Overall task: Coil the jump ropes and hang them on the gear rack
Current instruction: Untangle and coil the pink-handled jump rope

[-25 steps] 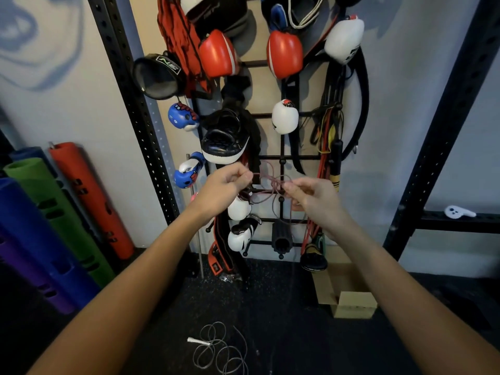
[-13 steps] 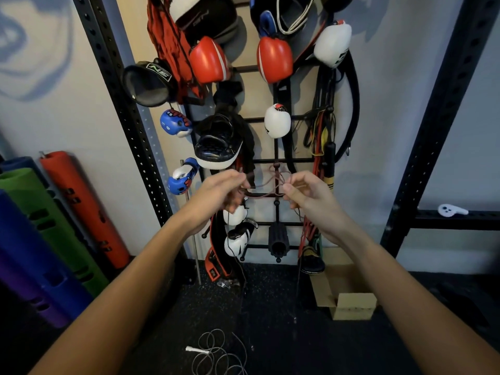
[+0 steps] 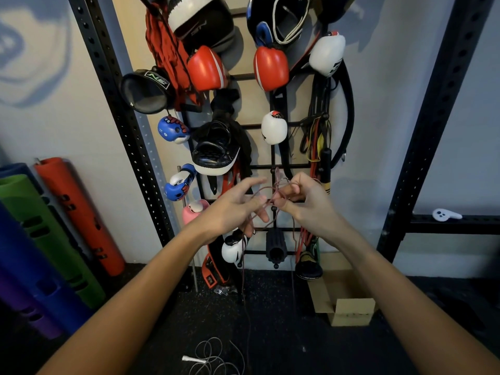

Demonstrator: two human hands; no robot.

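Thin reddish jump rope (image 3: 273, 196), loosely looped

free: rack bar (image 3: 296, 166) right half bare | blocked: focus pad (image 3: 216, 152) left, resistance bands (image 3: 315, 136) right

Two hands show, the left hand (image 3: 238, 209) and the right hand (image 3: 307, 205), and two ropes: one dark red jump rope (image 3: 274, 190) between them, one white jump rope (image 3: 213, 358) on the floor (image 3: 284, 328). The gear rack (image 3: 286, 167) carries two red gloves (image 3: 207, 67), two blue gloves (image 3: 173, 129), three mostly white gloves (image 3: 273, 128) and one pink glove (image 3: 193, 212). Nearby are one cardboard box (image 3: 351, 311), one white controller (image 3: 445, 214) and at least four coloured tubes (image 3: 78, 212).
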